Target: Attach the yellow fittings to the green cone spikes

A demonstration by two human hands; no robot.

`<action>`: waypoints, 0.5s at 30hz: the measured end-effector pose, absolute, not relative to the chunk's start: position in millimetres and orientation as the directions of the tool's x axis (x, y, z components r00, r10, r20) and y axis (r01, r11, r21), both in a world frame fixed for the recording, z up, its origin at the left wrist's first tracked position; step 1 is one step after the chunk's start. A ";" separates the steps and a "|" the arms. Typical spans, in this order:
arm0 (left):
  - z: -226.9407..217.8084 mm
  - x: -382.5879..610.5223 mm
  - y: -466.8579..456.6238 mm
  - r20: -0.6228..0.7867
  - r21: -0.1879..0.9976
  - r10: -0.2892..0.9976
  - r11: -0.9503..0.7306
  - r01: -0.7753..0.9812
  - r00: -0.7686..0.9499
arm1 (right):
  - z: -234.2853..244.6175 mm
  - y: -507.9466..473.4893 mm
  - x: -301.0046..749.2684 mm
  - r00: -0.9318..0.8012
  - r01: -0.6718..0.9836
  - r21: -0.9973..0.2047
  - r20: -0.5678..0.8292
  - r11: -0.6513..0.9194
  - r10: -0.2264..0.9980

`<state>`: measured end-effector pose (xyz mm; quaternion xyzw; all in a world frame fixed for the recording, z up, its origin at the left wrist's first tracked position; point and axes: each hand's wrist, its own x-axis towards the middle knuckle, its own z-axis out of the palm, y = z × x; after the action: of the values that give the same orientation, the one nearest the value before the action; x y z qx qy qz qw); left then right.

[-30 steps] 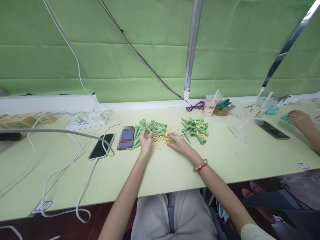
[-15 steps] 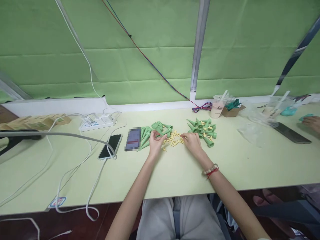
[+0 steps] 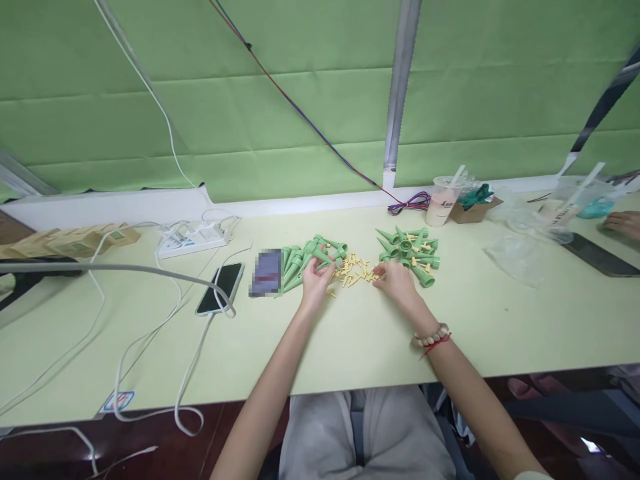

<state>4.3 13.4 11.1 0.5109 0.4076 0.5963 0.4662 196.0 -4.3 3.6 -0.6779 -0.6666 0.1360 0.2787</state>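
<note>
My left hand (image 3: 315, 279) is closed around a green plastic cone (image 3: 320, 257) at the edge of a pile of green cones (image 3: 300, 257). Just right of it lies a scatter of small yellow pegs (image 3: 355, 270). My right hand (image 3: 397, 280) rests on the table with fingertips pinched at the right end of the yellow pegs; what it pinches is too small to make out. A second pile of green cones with yellow pegs fitted (image 3: 413, 250) lies behind my right hand. A bead bracelet sits on my right wrist.
Two phones (image 3: 221, 288) (image 3: 265, 272) lie left of the cones, with a power strip (image 3: 193, 239) and loose cables (image 3: 150, 320) further left. A drink cup (image 3: 443, 200), cardboard box (image 3: 473, 208) and plastic bags (image 3: 515, 257) stand at the right. Another person's hand (image 3: 623, 223) rests at the far right.
My left hand has lifted a green cone slightly off the pile. My right hand stayed at the yellow pegs. The camera view shifted a little.
</note>
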 end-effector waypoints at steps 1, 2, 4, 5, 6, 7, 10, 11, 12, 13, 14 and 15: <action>10.2 5.2 12.7 0.216 0.963 0.976 -0.219 -0.157 -0.033 | 2.9 -4.6 194.2 0.045 0.816 -0.575 0.168 0.060 0.985; 9.4 6.1 11.9 0.201 0.964 0.979 -0.201 -0.174 -0.018 | 2.5 -5.0 191.9 0.014 0.803 -0.591 0.151 0.079 0.988; 8.8 7.7 10.4 0.167 0.966 0.986 -0.161 -0.204 0.015 | 3.3 -5.7 186.7 -0.028 0.791 -0.603 0.132 0.102 0.991; 9.0 8.2 9.8 0.151 0.966 0.988 -0.142 -0.216 0.026 | 4.5 -6.1 184.4 -0.034 0.792 -0.601 0.128 0.105 0.991; 9.4 8.5 9.3 0.136 0.966 0.990 -0.126 -0.226 0.032 | 6.2 -6.5 182.7 -0.037 0.794 -0.599 0.129 0.107 0.991; 10.2 8.5 8.9 0.122 0.966 0.992 -0.112 -0.234 0.031 | 8.2 -6.9 181.7 -0.038 0.791 -0.602 0.131 0.110 0.991; 13.1 6.9 8.2 0.090 0.964 0.996 -0.083 -0.252 0.017 | 13.8 -7.8 182.5 -0.016 0.777 -0.622 0.129 0.094 0.991; 14.0 6.2 8.1 0.082 0.963 0.997 -0.076 -0.260 0.012 | 14.9 -8.1 183.4 -0.006 0.784 -0.615 0.123 0.081 0.992; 14.8 5.5 8.1 0.076 0.961 0.997 -0.071 -0.269 0.008 | 15.3 -8.4 184.1 0.002 0.799 -0.597 0.120 0.070 0.993; 15.3 4.9 8.2 0.072 0.958 0.997 -0.067 -0.277 0.009 | 15.1 -8.7 184.5 0.002 0.818 -0.571 0.124 0.069 0.992; 15.7 4.7 8.4 0.071 0.957 0.997 -0.064 -0.284 0.012 | 14.3 -8.9 184.4 -0.012 0.837 -0.541 0.135 0.084 0.991; 15.9 4.8 8.6 0.071 0.955 0.997 -0.063 -0.290 0.020 | 13.0 -9.0 183.7 -0.033 0.853 -0.511 0.153 0.108 0.988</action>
<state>4.8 8.6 15.9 0.4457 0.3969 0.5768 0.5578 183.7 -9.0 13.0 -0.6529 -0.7047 0.1411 0.2391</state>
